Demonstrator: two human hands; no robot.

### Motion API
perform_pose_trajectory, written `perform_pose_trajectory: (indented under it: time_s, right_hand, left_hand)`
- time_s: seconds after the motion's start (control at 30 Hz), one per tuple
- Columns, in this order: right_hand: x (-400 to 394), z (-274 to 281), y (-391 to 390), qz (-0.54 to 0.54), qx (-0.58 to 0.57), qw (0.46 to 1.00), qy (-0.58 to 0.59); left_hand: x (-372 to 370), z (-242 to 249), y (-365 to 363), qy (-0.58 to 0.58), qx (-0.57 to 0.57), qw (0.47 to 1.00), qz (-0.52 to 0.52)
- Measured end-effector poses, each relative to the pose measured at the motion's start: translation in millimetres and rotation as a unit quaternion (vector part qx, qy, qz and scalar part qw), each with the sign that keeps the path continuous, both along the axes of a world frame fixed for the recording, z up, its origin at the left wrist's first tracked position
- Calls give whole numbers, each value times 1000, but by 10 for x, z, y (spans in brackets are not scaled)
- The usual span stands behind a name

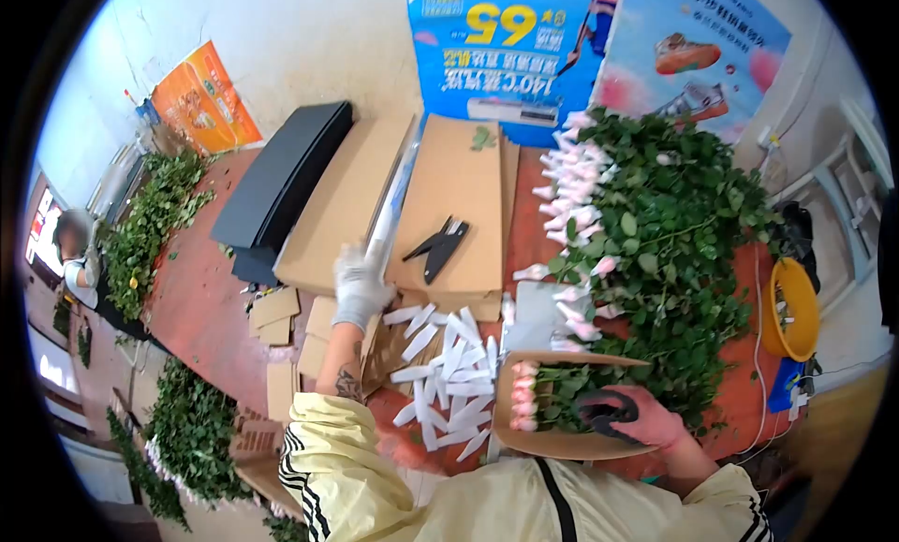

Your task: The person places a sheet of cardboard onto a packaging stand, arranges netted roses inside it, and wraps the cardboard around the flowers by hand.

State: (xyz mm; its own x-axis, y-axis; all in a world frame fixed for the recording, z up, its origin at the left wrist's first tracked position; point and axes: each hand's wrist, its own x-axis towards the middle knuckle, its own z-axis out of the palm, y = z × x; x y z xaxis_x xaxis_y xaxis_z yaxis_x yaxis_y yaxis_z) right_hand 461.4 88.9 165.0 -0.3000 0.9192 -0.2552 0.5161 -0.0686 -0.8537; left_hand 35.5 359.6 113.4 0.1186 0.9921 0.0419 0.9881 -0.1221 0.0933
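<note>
Pink roses (523, 397) are lying in a row on an open cardboard wrapper (538, 442), set on the red surface (197, 299) directly before our torso. We are reading their long axis as running crosswise: blooms facing left, leafy stems (559, 392) extending right. Our right hand (646, 418) is the nearer one, resting at the stem end. Our left hand (362, 287) is resting well apart, up and to the left, at the near end of a long, shiny strip (393, 200), which is running away from us between brown cardboard stacks (464, 182). The left grip is appearing curled near the strip's end, but we cannot tell whether it is closing on it. The right grip is covering the stem ends; whether it is clasping them, we cannot tell. Its dark front part is blending with the foliage, and glare is obscuring the strip's material.
</note>
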Motion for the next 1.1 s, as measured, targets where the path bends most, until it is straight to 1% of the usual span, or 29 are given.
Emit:
perform_pose_trajectory:
  time_s: [0.03, 0.07, 0.1, 0.13, 0.17, 0.2, 0.23, 0.27, 0.33, 0.37, 0.4, 0.43, 0.47, 0.5, 0.57, 0.6, 0.63, 0.67, 0.7, 0.73, 0.77, 0.83, 0.87, 0.9, 0.97, 1.03, 1.07, 1.1]
  right_hand:
    - [64, -70, -49, -6, 11, 1000, -7]
    - [123, -278, -121, -28, 1, 998, 53]
    - [29, -102, -61, -23, -46, 988, 146]
    - [-66, 77, -1, -22, -97, 967, 235]
    - [-24, -10, -14, -20, -86, 968, 237]
    - [45, -196, -70, -26, -62, 978, 199]
    - [18, -192, -70, -32, -40, 986, 160]
    - [-7, -171, -64, -18, -29, 984, 177]
    - [7, -68, -88, -5, -53, 973, 222]
    - [10, -47, -102, -4, -74, 968, 238]
    - [35, -21, -114, 1, -79, 968, 240]
    - [72, -4, -150, -26, -79, 960, 267]
    - [103, 5, -179, -52, -80, 951, 294]
    - [120, 11, -204, -47, -91, 949, 297]
    - [145, -15, -268, -136, -104, 931, 322]
    - [216, -120, -259, -134, -114, 930, 324]
    - [323, -307, -257, -133, -101, 942, 291]
    - [405, -495, -263, -131, -89, 953, 258]
    - [297, -350, -203, -119, -116, 951, 262]
    - [189, -205, -145, -107, -142, 948, 265]
    - [91, -156, -100, -99, -155, 947, 264]
    - [-32, -102, -1, -90, -160, 941, 284]
    - [-88, -50, 49, -80, -165, 943, 279]
    - [-123, -35, 110, -78, -161, 944, 279]
    - [-122, -32, 128, -34, -145, 954, 260]
    - [-47, -73, 103, -33, -132, 958, 251]
    - [-11, -84, 95, -21, -122, 962, 245]
    - [10, -79, 71, -27, -119, 962, 243]
  left_hand:
    - [240, 190, -33, -8, -42, 995, -86]
    - [446, 39, 8, 11, 7, 993, -117]
    - [594, -42, 22, 12, 26, 995, -101]
    - [715, -205, 109, -54, 50, 996, -45]
    - [789, -424, 263, -131, 58, 990, 8]
    - [899, -324, 251, -96, 15, 994, 54]
    - [985, -206, 247, -63, -30, 992, 101]
    - [1001, -115, 288, -66, -22, 992, 102]
    - [983, -34, 300, -37, -82, 994, 61]
    - [927, -36, 280, -35, -84, 994, 66]
    - [856, -39, 274, -41, -54, 996, 64]
    - [764, -62, 250, -46, -27, 997, 62]
    - [600, 63, 158, -94, -28, 993, 61]
    - [404, 186, 2, -210, -45, 975, 53]
    - [1, 107, -233, -241, 4, 963, 124]
    - [-177, 116, -441, -223, 49, 966, 120]
    - [-300, 238, -726, -206, 92, 967, 115]
    - [-468, 228, -928, -186, 71, 972, 121]
    - [-638, 188, -1098, -166, 48, 976, 130]
    - [-741, 169, -1237, -141, 54, 978, 142]
    - [-809, 168, -1336, -118, 30, 976, 180]
    - [-962, 24, -1425, -119, 16, 965, 232]
    - [-1032, -125, -1472, -119, 17, 964, 237]
    - [-1092, -309, -1497, -120, 39, 965, 230]
    - [-1051, -344, -1480, -125, 58, 968, 211]
    - [-954, -297, -1434, -120, -21, 963, 241]
    - [-878, -237, -1413, -39, 32, 973, 225]
    - [-804, -169, -1362, -35, 75, 977, 195]
